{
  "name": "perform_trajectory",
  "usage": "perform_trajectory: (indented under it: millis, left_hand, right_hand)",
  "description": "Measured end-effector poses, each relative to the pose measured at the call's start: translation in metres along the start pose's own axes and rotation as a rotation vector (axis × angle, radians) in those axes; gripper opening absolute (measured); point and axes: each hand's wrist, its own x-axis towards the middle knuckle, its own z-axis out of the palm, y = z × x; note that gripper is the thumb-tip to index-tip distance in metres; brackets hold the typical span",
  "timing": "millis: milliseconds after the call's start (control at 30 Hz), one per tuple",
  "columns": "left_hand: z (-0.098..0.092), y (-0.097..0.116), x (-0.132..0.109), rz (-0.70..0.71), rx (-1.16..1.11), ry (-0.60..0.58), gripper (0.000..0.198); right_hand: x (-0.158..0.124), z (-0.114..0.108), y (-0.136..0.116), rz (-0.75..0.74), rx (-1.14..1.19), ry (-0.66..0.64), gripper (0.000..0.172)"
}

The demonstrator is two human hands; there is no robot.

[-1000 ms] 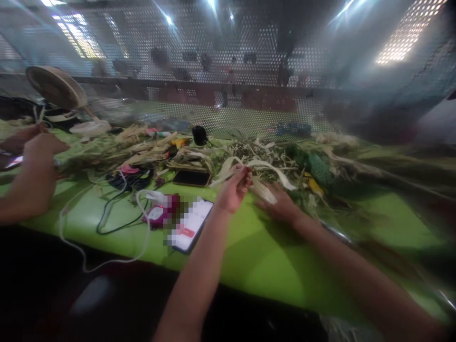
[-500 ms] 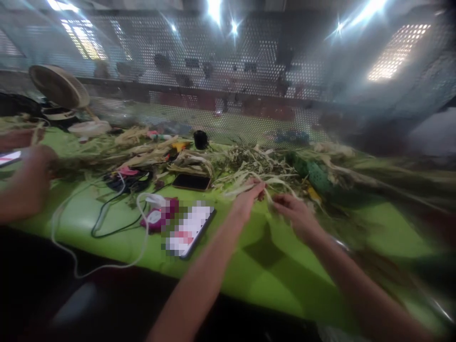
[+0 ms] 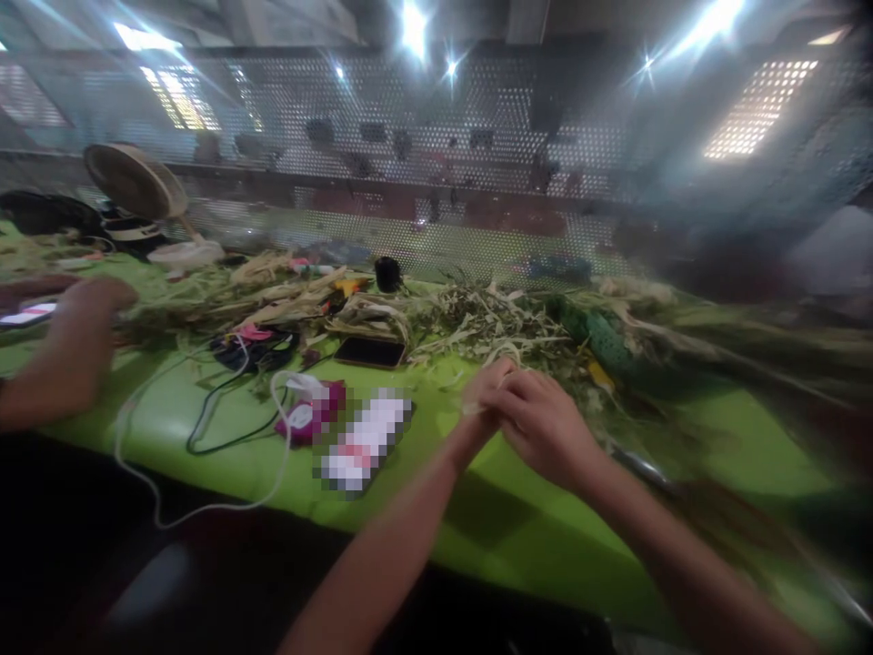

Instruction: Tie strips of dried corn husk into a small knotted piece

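My left hand (image 3: 486,387) is closed above the green table, with pale plant-fibre strips (image 3: 506,352) looping up from its fingers. Against it presses my right hand (image 3: 546,414), its fingers bent over the left fingers and the strips; the exact pinch is hidden between the hands. Just beyond them lies a loose heap of dry, pale green fibre scraps (image 3: 484,314).
On the green table (image 3: 232,478) to the left lie a lit phone (image 3: 368,441), a dark phone (image 3: 370,352), a purple item (image 3: 310,417) and a white cable (image 3: 154,491). A fan (image 3: 133,182) stands farther back. Another person's arm (image 3: 75,350) reaches in at left.
My hands were apart with a pale strip stretched between them; now they meet. My right hand has moved left and up onto the left one. The view has shifted slightly.
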Motion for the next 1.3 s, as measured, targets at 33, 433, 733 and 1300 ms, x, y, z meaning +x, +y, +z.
perform_trajectory:
  millis: [33, 433, 733, 1300]
  left_hand:
    - [0.000, 0.000, -0.001, 0.032, 0.046, -0.003, 0.018]
    - [0.002, 0.003, 0.000, -0.244, -0.342, -0.164, 0.020]
    - [0.001, 0.008, -0.004, -0.471, -0.546, -0.192, 0.027]
    - [0.003, 0.003, 0.000, -0.434, -0.415, -0.090, 0.028]
  right_hand:
    - [-0.001, 0.001, 0.000, -0.009, 0.000, 0.010, 0.025]
    - [-0.025, -0.009, 0.053, 0.362, 0.350, 0.329, 0.016]
    - [-0.035, 0.007, 0.061, 0.315, 0.348, 0.375, 0.024]
    - [-0.042, 0.016, 0.071, -0.012, -0.155, 0.302, 0.028]
